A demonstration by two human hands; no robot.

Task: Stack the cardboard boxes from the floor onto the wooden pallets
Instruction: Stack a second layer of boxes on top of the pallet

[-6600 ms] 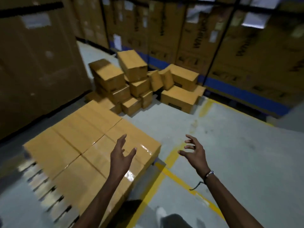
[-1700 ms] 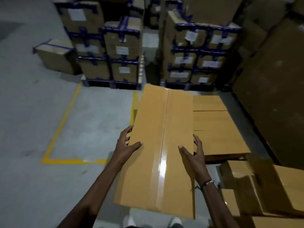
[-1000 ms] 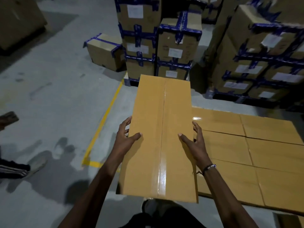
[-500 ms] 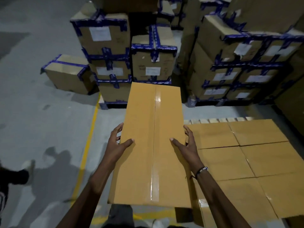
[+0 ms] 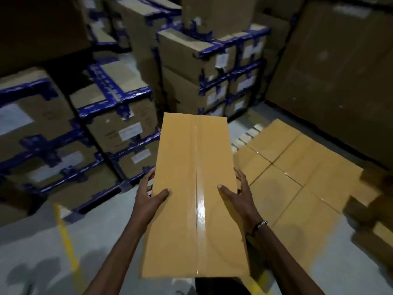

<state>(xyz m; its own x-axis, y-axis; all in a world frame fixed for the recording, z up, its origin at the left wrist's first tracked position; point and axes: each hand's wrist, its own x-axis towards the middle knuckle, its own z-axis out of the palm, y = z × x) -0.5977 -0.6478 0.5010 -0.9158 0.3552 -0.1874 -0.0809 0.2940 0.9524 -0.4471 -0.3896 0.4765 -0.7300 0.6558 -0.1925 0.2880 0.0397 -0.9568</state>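
I carry a long tan cardboard box point(image 5: 191, 188) with clear tape down its middle, held level in front of me. My left hand point(image 5: 148, 196) grips its left edge, thumb on top and fingers down the side. My right hand point(image 5: 238, 194) grips the right edge the same way. To the right, low on the floor, a layer of flat tan boxes point(image 5: 297, 167) covers a wooden pallet point(image 5: 244, 137), whose slat ends show at its far left corner.
Stacks of brown cartons with blue tape point(image 5: 119, 116) stand ahead and to the left. A tall dark carton wall point(image 5: 340, 60) rises at the right. Loose tan boxes point(image 5: 374, 209) lie at the right edge. A yellow floor line point(image 5: 68, 241) runs at the lower left.
The view has swung and moved closer to the blue-taped stacks. The pallet layer now lies farther right. Both hands keep the same grip on the box. The person at the left edge is out of view.
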